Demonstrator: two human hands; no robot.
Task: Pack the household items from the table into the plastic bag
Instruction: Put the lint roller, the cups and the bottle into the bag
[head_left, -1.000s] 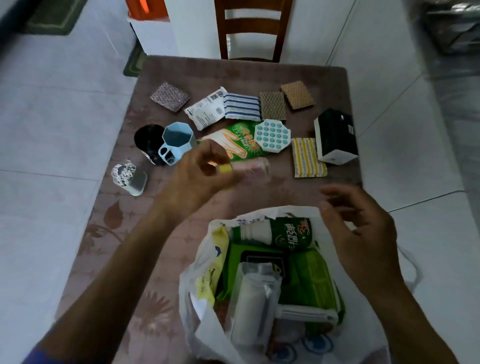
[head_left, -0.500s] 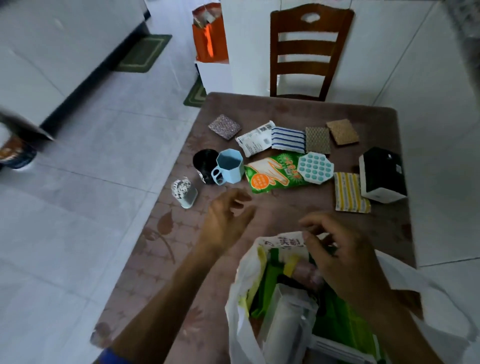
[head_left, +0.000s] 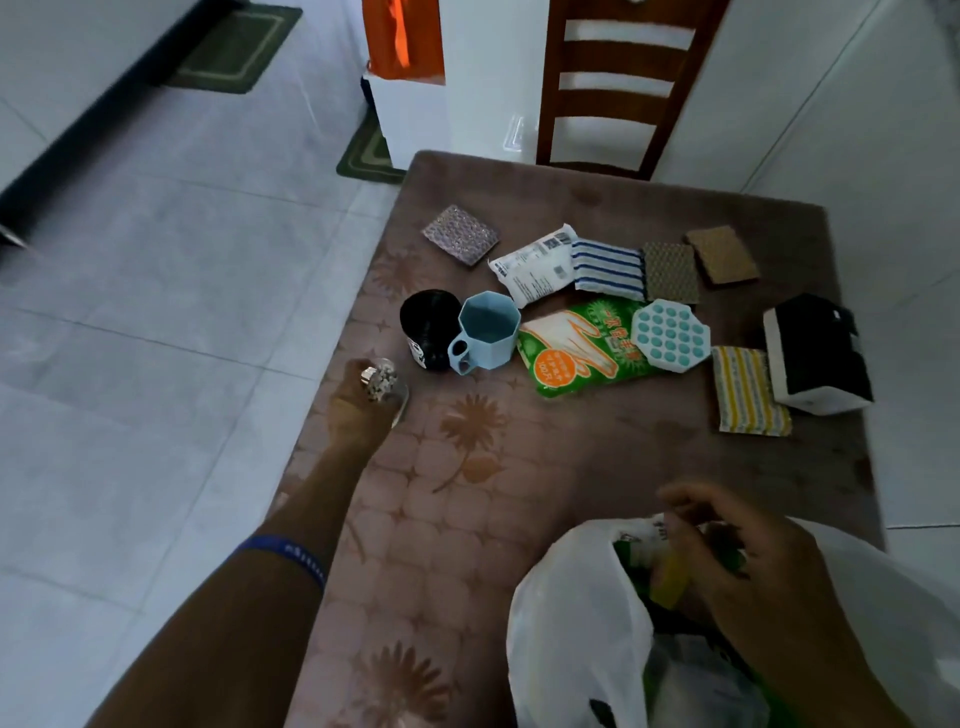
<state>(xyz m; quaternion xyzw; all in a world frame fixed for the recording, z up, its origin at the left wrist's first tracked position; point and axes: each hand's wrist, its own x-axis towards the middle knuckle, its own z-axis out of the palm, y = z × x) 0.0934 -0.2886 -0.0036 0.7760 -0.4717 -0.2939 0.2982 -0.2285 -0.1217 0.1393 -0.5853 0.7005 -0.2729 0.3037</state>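
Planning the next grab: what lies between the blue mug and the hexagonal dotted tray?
In the head view, the green glove packet lies between the blue mug and the hexagonal dotted tray, which overlaps its right end.

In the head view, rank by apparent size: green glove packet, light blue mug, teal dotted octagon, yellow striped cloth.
1. green glove packet, clearly largest.
2. yellow striped cloth.
3. light blue mug and teal dotted octagon: these look alike, so I won't rank them.

A home; tiled floor (head_left: 156, 260), wooden dining chair (head_left: 618, 83), floral-clothed table (head_left: 467, 467), doormat (head_left: 234, 49).
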